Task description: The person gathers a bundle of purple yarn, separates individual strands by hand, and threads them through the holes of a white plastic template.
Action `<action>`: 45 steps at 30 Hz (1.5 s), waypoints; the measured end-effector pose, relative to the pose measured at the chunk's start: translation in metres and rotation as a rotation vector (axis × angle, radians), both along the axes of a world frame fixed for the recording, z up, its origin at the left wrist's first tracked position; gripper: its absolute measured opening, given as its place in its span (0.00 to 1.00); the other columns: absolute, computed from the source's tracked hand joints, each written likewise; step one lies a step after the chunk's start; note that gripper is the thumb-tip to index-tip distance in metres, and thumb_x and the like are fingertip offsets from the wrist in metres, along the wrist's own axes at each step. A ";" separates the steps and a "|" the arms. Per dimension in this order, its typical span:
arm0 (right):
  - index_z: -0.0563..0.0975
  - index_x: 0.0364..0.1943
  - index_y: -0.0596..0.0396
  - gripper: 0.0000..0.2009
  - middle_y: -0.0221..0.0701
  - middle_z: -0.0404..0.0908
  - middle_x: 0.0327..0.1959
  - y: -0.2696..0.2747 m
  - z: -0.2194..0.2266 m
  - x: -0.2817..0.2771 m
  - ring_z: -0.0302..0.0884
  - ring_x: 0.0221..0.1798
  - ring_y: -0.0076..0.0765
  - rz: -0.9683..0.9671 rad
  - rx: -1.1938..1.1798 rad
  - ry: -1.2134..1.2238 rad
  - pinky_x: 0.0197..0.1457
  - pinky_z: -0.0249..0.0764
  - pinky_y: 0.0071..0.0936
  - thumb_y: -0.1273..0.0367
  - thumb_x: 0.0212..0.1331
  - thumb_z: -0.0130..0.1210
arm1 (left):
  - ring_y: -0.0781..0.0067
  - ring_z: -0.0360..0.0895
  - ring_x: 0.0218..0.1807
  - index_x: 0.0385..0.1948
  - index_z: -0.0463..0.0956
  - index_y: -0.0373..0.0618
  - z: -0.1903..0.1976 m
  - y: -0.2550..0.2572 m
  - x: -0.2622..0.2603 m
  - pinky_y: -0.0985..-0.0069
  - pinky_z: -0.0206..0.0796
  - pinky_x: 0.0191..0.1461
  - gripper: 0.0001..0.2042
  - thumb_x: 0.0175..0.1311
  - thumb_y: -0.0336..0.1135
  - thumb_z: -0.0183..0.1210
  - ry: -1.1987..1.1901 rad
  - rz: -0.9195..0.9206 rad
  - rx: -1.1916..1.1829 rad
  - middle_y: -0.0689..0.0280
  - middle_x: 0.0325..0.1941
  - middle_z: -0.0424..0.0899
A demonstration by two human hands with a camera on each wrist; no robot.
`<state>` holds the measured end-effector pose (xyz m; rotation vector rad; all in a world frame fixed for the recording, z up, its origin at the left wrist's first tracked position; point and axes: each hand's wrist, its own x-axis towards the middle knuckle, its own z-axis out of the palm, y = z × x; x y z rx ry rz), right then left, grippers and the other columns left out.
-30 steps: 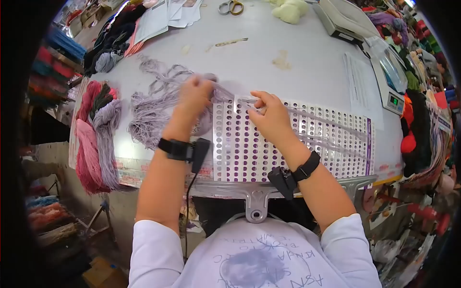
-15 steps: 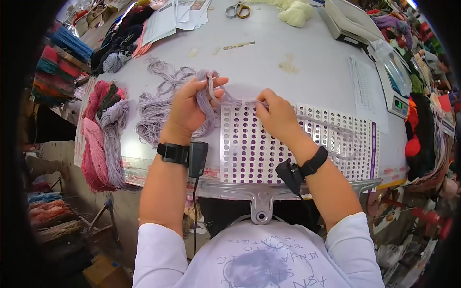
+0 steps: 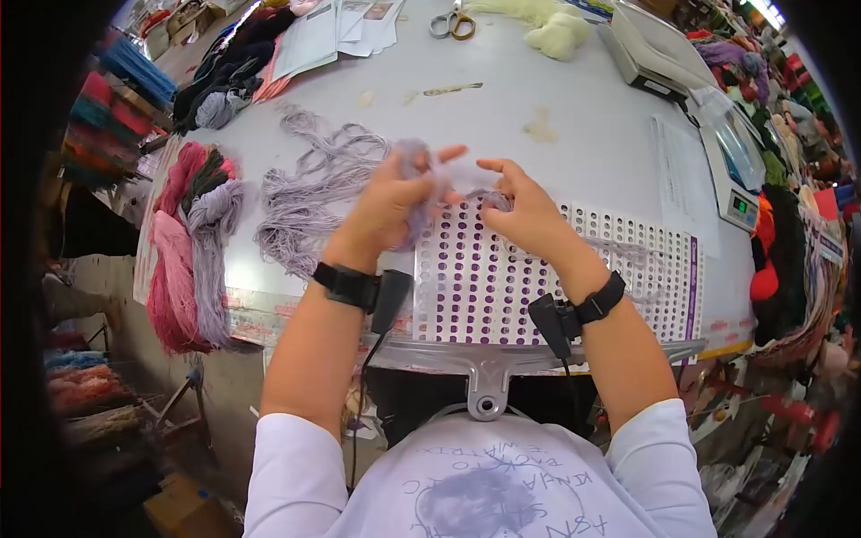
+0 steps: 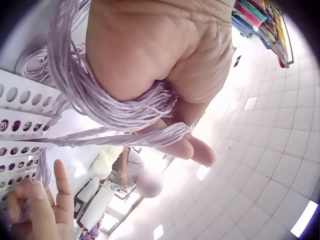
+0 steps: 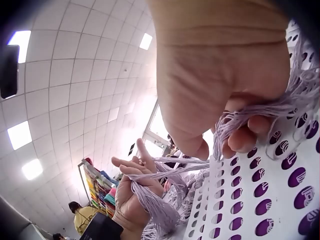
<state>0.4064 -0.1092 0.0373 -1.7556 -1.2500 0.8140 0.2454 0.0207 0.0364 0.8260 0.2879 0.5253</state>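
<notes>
Lavender yarn (image 4: 110, 107) hangs in a thick loop over my left hand (image 3: 386, 206), gripped in the fold beside the thumb. A thinner strand (image 4: 125, 137) crosses that hand's fingers, two of which point outward. My right hand (image 3: 536, 215) curls its lower fingers round another bundle of the yarn (image 5: 245, 115), over the cards, with its index finger extended. Strands run between the two hands. White cards (image 3: 462, 305) with rows of punched holes lie below, purple showing through. A loose heap of the same yarn (image 3: 300, 202) spreads left of the cards.
Pink and lavender skeins (image 3: 179, 269) hang over the table's left edge. Scissors (image 3: 453, 25), pale yellow yarn (image 3: 558, 36) and papers (image 3: 327, 36) lie at the back. A scale (image 3: 737, 206) stands on the right. A metal bar (image 3: 430, 354) borders the front.
My left hand has moved right with the loop of yarn, closer to the right hand. My right hand has turned, its index finger now extended.
</notes>
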 end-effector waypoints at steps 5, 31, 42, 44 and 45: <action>0.64 0.55 0.59 0.24 0.32 0.74 0.31 -0.004 0.006 0.003 0.74 0.36 0.26 -0.005 0.092 0.118 0.41 0.70 0.23 0.77 0.50 0.50 | 0.77 0.77 0.34 0.41 0.65 0.38 0.001 -0.011 0.019 0.83 0.69 0.33 0.14 0.51 0.19 0.51 0.327 -0.073 0.464 0.56 0.54 0.73; 0.76 0.35 0.58 0.10 0.36 0.78 0.29 0.005 -0.021 -0.009 0.76 0.34 0.40 -0.118 -0.016 -0.204 0.39 0.72 0.34 0.70 0.48 0.53 | 0.59 0.81 0.40 0.44 0.62 0.38 0.094 0.097 -0.056 0.78 0.73 0.33 0.08 0.65 0.26 0.46 0.499 0.653 0.634 0.55 0.46 0.74; 0.78 0.34 0.62 0.07 0.27 0.78 0.29 -0.035 0.062 -0.061 0.71 0.28 0.19 -0.009 0.174 0.688 0.34 0.68 0.17 0.71 0.54 0.57 | 0.68 0.69 0.56 0.53 0.68 0.34 0.067 -0.065 -0.031 0.69 0.62 0.57 0.20 0.66 0.39 0.42 0.060 -0.137 -0.157 0.60 0.62 0.67; 0.78 0.33 0.62 0.06 0.27 0.78 0.29 -0.040 0.062 -0.062 0.71 0.29 0.19 -0.022 0.169 0.744 0.34 0.68 0.17 0.72 0.55 0.55 | 0.68 0.69 0.56 0.53 0.68 0.34 0.074 -0.069 -0.033 0.69 0.62 0.56 0.21 0.65 0.39 0.42 0.073 -0.106 -0.184 0.58 0.60 0.69; 0.77 0.33 0.62 0.05 0.28 0.78 0.29 -0.042 0.059 -0.062 0.72 0.30 0.20 -0.024 0.201 0.738 0.35 0.68 0.17 0.73 0.56 0.54 | 0.69 0.69 0.55 0.53 0.69 0.34 0.076 -0.071 -0.035 0.69 0.63 0.56 0.21 0.65 0.39 0.42 0.086 -0.082 -0.210 0.57 0.58 0.71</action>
